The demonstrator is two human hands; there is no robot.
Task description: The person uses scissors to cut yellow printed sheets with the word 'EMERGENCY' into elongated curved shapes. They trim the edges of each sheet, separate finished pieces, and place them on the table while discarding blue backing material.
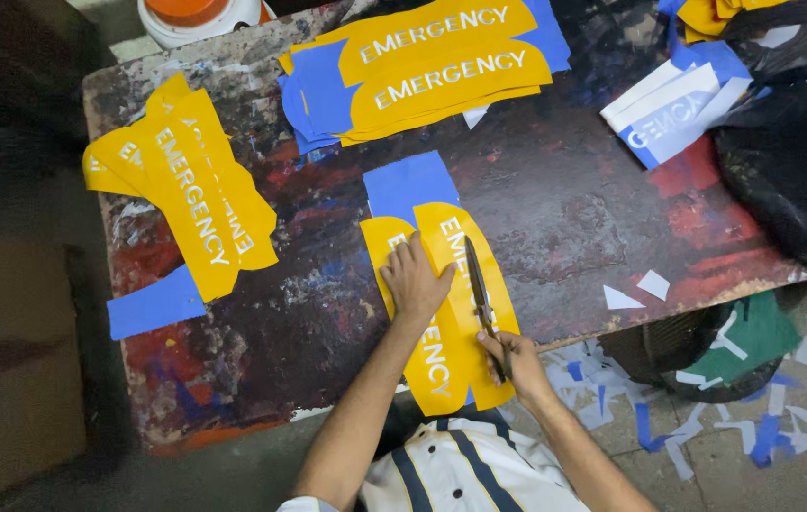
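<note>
My left hand (414,281) lies flat on a yellow vinyl sticker sheet with white lettering and blue backing (449,318), pressing it onto the paint-stained table (555,204). My right hand (514,365) grips the handles of a long pair of scissors (477,284). The blades are shut and lie along the yellow sheet, pointing away from me. A blue part of the sheet (408,185) sticks out beyond the yellow part.
Stacks of similar yellow and blue stickers lie at the table's far middle (432,66) and left (190,194). A white and blue sheet (673,114) and a black plastic bag (792,142) sit at the right. Paper scraps (707,417) litter the floor. A white bucket (195,19) stands behind.
</note>
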